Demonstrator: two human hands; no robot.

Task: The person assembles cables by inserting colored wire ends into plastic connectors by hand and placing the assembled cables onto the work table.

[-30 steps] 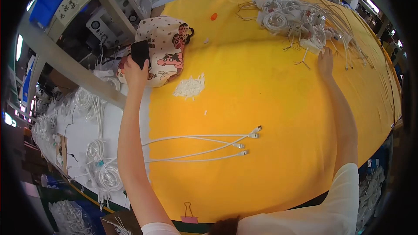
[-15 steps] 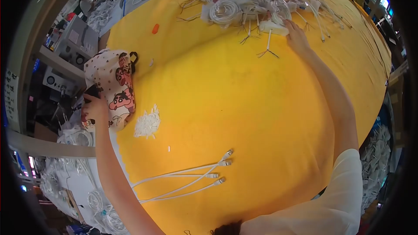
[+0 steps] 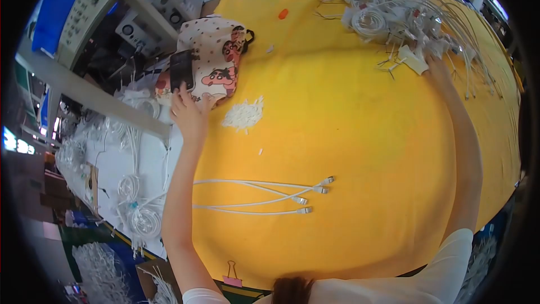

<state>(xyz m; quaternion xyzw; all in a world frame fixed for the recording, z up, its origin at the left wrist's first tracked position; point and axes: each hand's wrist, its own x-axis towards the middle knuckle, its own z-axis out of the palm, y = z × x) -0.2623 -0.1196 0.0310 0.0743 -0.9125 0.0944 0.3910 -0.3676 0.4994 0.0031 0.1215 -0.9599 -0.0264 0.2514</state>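
On the left, my left hand [image 3: 190, 114] has its fingers apart, with fingertips at the lower edge of a black phone [image 3: 181, 70]. The phone lies on a cartoon-patterned cloth bag [image 3: 211, 39]. At the far right, my right hand [image 3: 440, 72] is closed at a flat white piece [image 3: 413, 59] on the near side of a pile of bagged cables [image 3: 388, 14]; some of its fingers are hidden. Splayed stripped wires [image 3: 389, 67] stick out beside the white piece.
Several grey cables with metal-ended plugs [image 3: 306, 200] lie on the yellow cloth [image 3: 360, 135]. Small white pieces [image 3: 244, 114] form a heap by the bag. An orange object [image 3: 283, 14] lies farther back. A pink binder clip [image 3: 232, 280] grips the front edge. A metal post [image 3: 107, 98] crosses the left.
The view has swung left. My left hand has shifted toward me off the phone, which now shows more fully on the bag. The white piece by my right hand has turned.
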